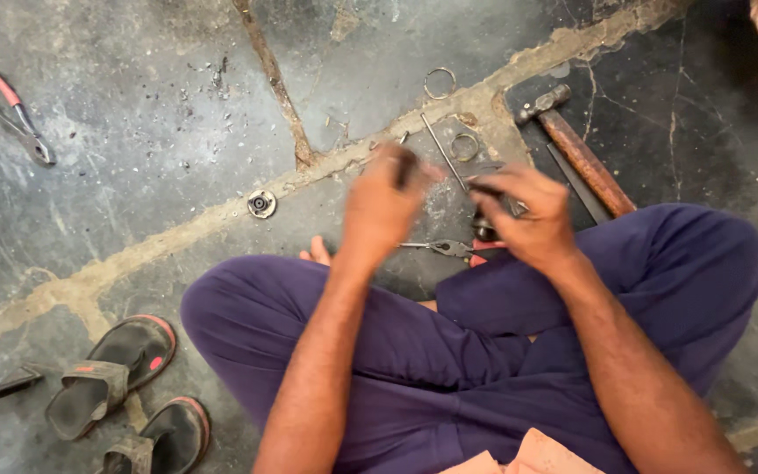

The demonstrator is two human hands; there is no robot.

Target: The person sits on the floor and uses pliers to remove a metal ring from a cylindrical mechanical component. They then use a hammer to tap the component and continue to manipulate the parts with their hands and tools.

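Our left hand [385,197] closes blurred fingers on something dark; our right hand [524,211] pinches a small dark part [489,226], perhaps unassembled. Beside it, a hammer [576,149] lies untouched.

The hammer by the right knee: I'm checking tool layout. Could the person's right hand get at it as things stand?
Probably yes. The hammer lies on the bare floor just beyond the right hand, nothing lying across it. But that hand grips a small dark part, so it isn't free.
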